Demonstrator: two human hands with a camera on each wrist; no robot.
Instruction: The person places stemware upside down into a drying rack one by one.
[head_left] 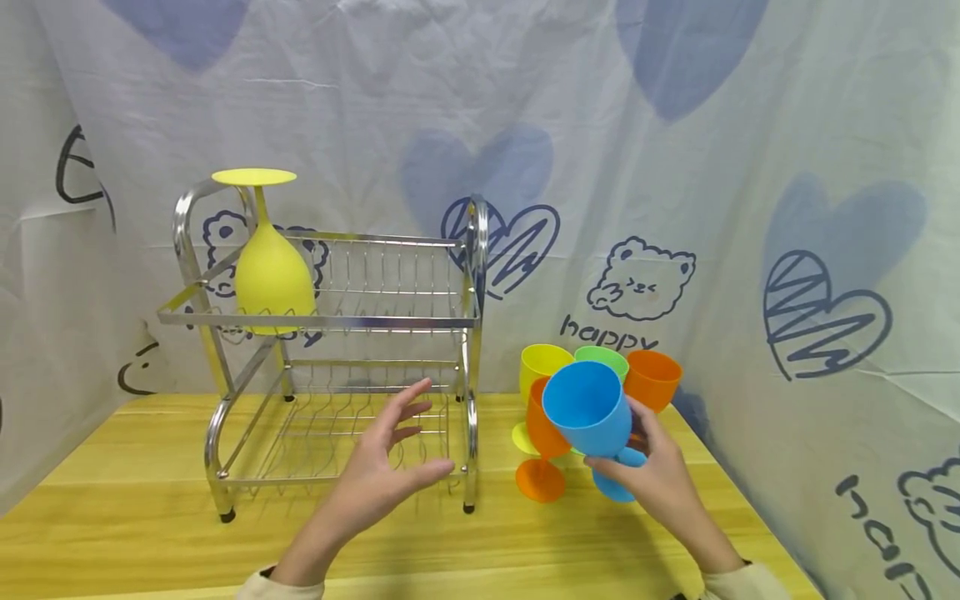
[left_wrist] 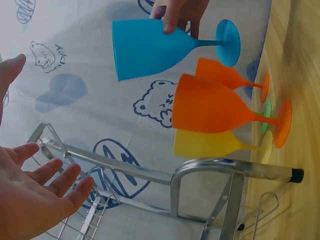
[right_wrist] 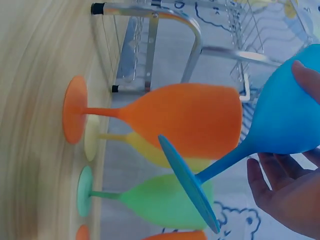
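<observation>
My right hand (head_left: 660, 467) grips a blue plastic goblet (head_left: 588, 408) by the lower bowl, lifted off the table and tilted with its mouth toward me. In the right wrist view the thumb and fingers lie on either side of the blue bowl (right_wrist: 290, 105). My left hand (head_left: 378, 467) is in the air before the rack, fingers spread, touching nothing. Behind the blue goblet stand an orange goblet (head_left: 542, 433), a yellow goblet (head_left: 543, 367), a green goblet (right_wrist: 165, 200) and another orange goblet (head_left: 654, 379), all upright.
A two-tier chrome dish rack (head_left: 322, 321) stands at left. On its upper tier an upside-down yellow goblet (head_left: 273, 267) rests with its foot upward. The wooden table (head_left: 480, 558) meets a patterned cloth (head_left: 375, 100) at the back and sides.
</observation>
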